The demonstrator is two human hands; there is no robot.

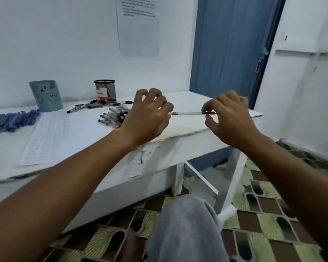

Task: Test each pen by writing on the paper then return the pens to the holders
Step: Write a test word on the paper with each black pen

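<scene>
Both hands hold one clear-barrelled pen level above the right part of the white table. My left hand grips its left end, my right hand pinches its dark right end. A lined sheet of paper lies on the table at the left. A grey-blue holder with a bear face and a black mesh holder stand at the back. Black pens lie loose before the mesh holder, more lie bunched beside my left hand. A pile of blue pens lies at the far left.
The table stands against a white wall with a printed sheet taped to it. A blue door is behind the table's right end. Patterned floor tiles and my grey-clad knee show below the table edge.
</scene>
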